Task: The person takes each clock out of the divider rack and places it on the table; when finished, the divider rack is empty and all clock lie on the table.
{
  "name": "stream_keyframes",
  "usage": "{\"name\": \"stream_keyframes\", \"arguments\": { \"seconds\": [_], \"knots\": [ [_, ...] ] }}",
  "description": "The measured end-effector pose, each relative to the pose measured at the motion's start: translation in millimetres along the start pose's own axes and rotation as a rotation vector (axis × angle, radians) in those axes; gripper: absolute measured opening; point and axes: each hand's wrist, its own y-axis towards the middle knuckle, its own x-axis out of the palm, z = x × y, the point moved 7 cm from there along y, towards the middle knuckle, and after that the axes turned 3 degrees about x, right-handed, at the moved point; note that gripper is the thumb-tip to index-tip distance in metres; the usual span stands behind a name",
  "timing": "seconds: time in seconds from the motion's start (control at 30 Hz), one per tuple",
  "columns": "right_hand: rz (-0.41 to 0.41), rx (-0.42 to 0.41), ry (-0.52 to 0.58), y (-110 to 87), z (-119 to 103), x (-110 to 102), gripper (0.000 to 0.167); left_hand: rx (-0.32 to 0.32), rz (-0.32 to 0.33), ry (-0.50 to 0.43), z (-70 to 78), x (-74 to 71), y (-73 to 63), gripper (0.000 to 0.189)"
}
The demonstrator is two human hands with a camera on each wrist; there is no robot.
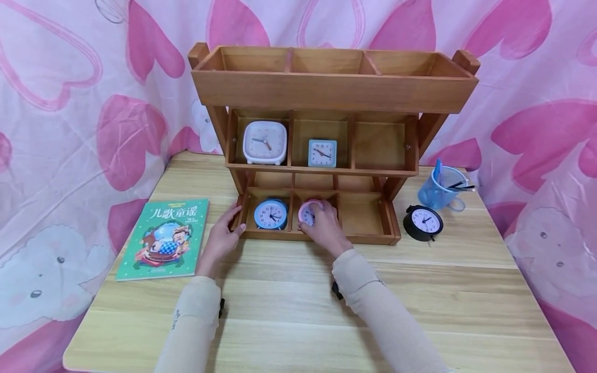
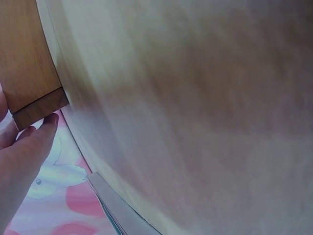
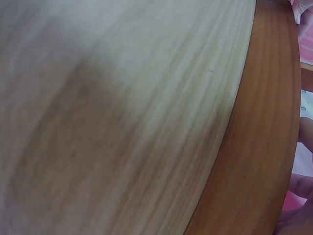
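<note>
In the lower middle compartment of a wooden shelf (image 1: 333, 93) stands a round pink alarm clock (image 1: 306, 213). My right hand (image 1: 324, 225) grips it from the right, partly covering its face. The right wrist view catches only some fingers (image 3: 301, 188) at its right edge, behind the shelf's front board. At the shelf's lower left end, my left hand (image 1: 222, 235) holds the corner, thumb (image 2: 49, 122) against the wood. A round blue alarm clock (image 1: 271, 215) occupies the lower left compartment. On the middle tier are a white clock (image 1: 265, 142) and a small square light-blue clock (image 1: 322, 153).
A black alarm clock (image 1: 423, 223) lies tilted back on the table (image 1: 298, 311) right of the shelf. Behind it is a blue cup (image 1: 434, 194) with pens. At the left lies a green book (image 1: 163, 238). A pink-patterned curtain (image 1: 140, 129) hangs behind the table.
</note>
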Motion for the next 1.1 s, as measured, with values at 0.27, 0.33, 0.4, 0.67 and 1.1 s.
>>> {"name": "stream_keyframes", "arguments": {
  "seconds": [0.27,0.33,0.4,0.67,1.1],
  "knots": [
    [0.098,-0.08,0.077,-5.8,-8.5,-15.2,0.051,0.001,0.009,-0.007,-1.0,-1.2,-0.4,0.056],
    [0.14,-0.122,0.11,-9.8,-12.9,-25.9,0.049,-0.002,0.011,-0.008,-0.8,-1.1,-0.6,0.056],
    [0.184,-0.162,0.133,-15.3,-16.0,-39.0,0.048,-0.008,0.011,-0.008,-0.7,-0.7,-0.9,0.056],
    [0.359,-0.246,0.114,-46.2,11.3,-104.7,0.044,-0.023,0.003,-0.022,2.5,1.0,-3.7,0.057],
    [0.49,0.157,0.052,-89.9,174.5,-213.4,0.055,-0.052,-0.006,-0.014,0.3,3.0,-5.6,0.057]
  ]
}}
